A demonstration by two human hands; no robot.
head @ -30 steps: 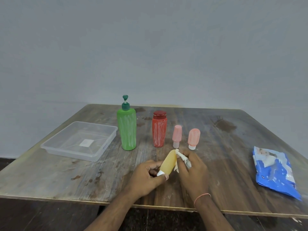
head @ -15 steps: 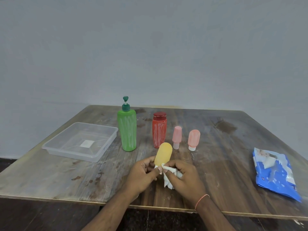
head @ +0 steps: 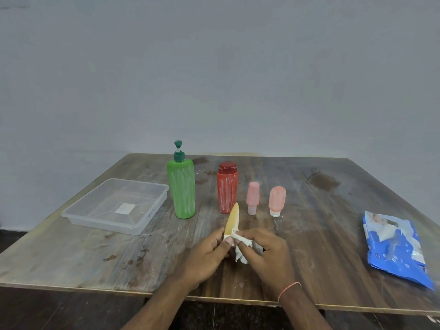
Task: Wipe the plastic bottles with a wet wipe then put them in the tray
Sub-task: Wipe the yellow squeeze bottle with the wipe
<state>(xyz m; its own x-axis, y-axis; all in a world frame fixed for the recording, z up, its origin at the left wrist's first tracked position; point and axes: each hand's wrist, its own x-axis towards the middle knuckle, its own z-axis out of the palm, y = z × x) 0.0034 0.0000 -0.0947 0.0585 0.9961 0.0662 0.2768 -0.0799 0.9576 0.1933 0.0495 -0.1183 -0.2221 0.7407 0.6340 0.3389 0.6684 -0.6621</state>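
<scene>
My left hand (head: 209, 256) grips the lower end of a small yellow bottle (head: 232, 219), which points up and away over the table's near middle. A crumpled white wet wipe (head: 242, 246) is pinched in my right hand (head: 266, 256) against the bottle's base. Behind stand a tall green pump bottle (head: 181, 189), a red bottle (head: 227, 188) and two small pink bottles (head: 252, 197) (head: 277, 201), streaked with white marks. A clear plastic tray (head: 78, 215) lies at the left with nothing in it.
A blue pack of wet wipes (head: 400, 248) lies near the right edge of the worn wooden table (head: 95, 258). A plain grey wall rises behind the table. The table's front edge runs just under my wrists.
The yellow bottle has turned in my left hand and now shows a narrower side. My right hand has slid the wipe down from the bottle's top to its base.
</scene>
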